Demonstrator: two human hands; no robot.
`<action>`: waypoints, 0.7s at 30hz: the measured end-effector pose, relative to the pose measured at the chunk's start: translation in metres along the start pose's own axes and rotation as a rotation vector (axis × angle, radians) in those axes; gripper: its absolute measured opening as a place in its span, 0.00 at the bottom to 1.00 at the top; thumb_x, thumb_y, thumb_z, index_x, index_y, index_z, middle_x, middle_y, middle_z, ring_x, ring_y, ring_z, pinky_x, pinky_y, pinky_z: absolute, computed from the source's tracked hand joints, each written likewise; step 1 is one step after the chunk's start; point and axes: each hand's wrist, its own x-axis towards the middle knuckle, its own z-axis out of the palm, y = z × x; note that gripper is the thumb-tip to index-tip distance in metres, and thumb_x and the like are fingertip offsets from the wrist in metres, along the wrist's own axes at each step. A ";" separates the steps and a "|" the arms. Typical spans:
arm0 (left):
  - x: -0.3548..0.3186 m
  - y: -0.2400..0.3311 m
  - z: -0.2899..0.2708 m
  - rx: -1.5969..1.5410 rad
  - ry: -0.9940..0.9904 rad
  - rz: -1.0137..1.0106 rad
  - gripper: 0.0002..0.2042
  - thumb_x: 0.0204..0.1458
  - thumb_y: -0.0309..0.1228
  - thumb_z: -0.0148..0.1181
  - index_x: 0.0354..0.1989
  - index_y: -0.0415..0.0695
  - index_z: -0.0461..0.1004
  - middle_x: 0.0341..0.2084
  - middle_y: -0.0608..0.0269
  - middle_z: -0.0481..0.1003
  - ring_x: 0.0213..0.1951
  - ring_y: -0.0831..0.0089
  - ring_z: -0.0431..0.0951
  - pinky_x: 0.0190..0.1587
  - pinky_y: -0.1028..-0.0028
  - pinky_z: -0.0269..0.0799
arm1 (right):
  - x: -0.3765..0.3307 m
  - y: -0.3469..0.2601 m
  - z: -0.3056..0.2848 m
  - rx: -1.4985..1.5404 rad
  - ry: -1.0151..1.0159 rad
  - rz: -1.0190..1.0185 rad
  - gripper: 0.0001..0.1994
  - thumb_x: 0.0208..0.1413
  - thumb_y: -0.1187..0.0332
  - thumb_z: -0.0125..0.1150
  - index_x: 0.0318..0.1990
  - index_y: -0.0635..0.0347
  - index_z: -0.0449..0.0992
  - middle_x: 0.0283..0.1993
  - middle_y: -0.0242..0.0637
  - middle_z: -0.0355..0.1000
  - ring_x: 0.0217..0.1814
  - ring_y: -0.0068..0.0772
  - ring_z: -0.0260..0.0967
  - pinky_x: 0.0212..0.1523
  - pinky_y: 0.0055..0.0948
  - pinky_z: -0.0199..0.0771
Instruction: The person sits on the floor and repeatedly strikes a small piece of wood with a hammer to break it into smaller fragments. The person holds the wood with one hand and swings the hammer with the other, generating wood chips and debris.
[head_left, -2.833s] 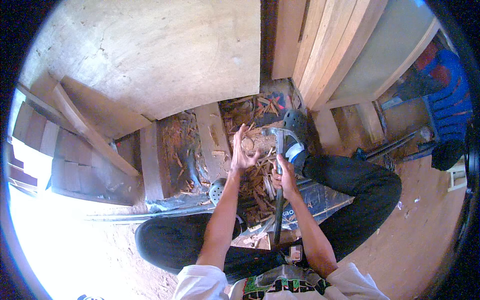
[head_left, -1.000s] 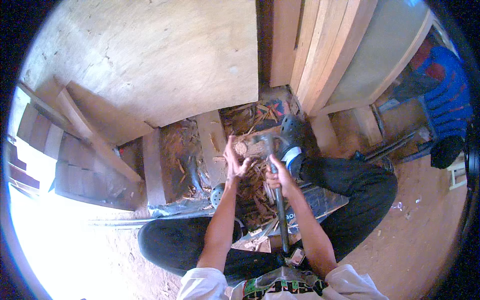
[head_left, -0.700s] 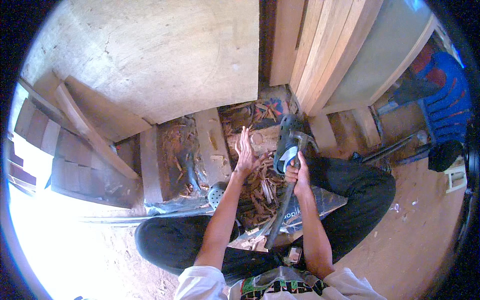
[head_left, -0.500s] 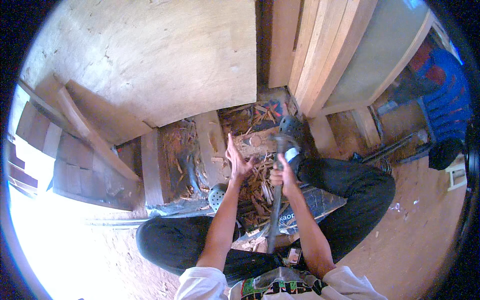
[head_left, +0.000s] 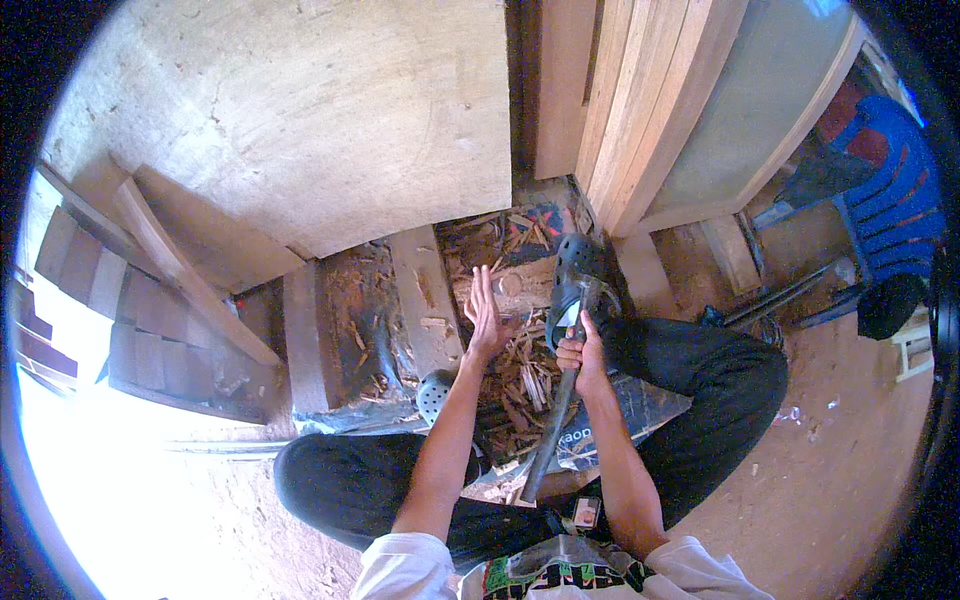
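My right hand (head_left: 582, 352) is wrapped round a long dark hammer-like tool (head_left: 548, 450). Its shaft slants down toward my lap, and its upper end lies by the dark clog (head_left: 580, 262) on my right foot; that end's shape is hard to make out. My left hand (head_left: 486, 318) is raised with fingers stretched out and holds nothing. It hovers beside a short piece of wood (head_left: 515, 285) among the debris. Below and between my hands lies a heap of split wood chips (head_left: 525, 385).
A large plywood sheet (head_left: 300, 110) leans at the far left. Tall planks (head_left: 650, 110) stand at the far right. A flat board (head_left: 420, 290) lies left of the chips, near my left clog (head_left: 435, 393). A blue plastic chair (head_left: 890, 190) is at the right edge.
The tool's upper end has swung right and nearer me, its lower end slightly left. My right hand has shifted a little right; my left hand has moved slightly right, its fingers closer together.
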 end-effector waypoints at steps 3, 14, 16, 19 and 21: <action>-0.001 -0.014 -0.002 -0.255 0.110 -0.157 0.58 0.34 0.33 0.69 0.70 0.44 0.31 0.70 0.46 0.38 0.69 0.48 0.42 0.65 0.48 0.36 | 0.000 0.010 0.015 -0.217 0.070 0.081 0.25 0.56 0.39 0.53 0.23 0.50 0.65 0.12 0.17 0.45 0.08 0.12 0.39 0.07 0.17 0.37; 0.019 -0.017 -0.015 -1.113 0.255 -0.111 0.05 0.45 0.21 0.61 0.29 0.38 0.73 0.26 0.62 0.76 0.31 0.76 0.74 0.36 0.77 0.69 | -0.021 -0.003 0.027 -0.086 -0.228 0.172 0.25 0.59 0.40 0.47 0.24 0.52 0.66 0.11 0.17 0.45 0.07 0.11 0.38 0.07 0.17 0.37; 0.020 -0.015 -0.018 -1.094 0.218 -0.130 0.03 0.45 0.21 0.60 0.27 0.38 0.72 0.25 0.62 0.76 0.30 0.78 0.74 0.36 0.77 0.69 | -0.025 -0.016 0.018 -0.070 -0.159 0.103 0.25 0.59 0.41 0.48 0.24 0.52 0.67 0.11 0.16 0.45 0.08 0.11 0.38 0.07 0.17 0.38; 0.022 -0.008 -0.024 -0.258 0.226 0.164 0.04 0.45 0.20 0.60 0.23 0.39 0.70 0.23 0.64 0.75 0.29 0.80 0.72 0.34 0.78 0.69 | -0.030 -0.025 0.011 -0.063 -0.086 0.039 0.24 0.59 0.41 0.49 0.24 0.52 0.68 0.11 0.16 0.46 0.08 0.11 0.39 0.07 0.17 0.38; 0.021 0.000 -0.022 -0.398 0.260 0.171 0.06 0.45 0.24 0.63 0.23 0.39 0.70 0.22 0.66 0.75 0.26 0.79 0.72 0.33 0.78 0.69 | -0.031 -0.024 0.012 -0.073 -0.121 0.039 0.24 0.59 0.41 0.49 0.24 0.52 0.67 0.11 0.16 0.45 0.08 0.11 0.39 0.07 0.17 0.38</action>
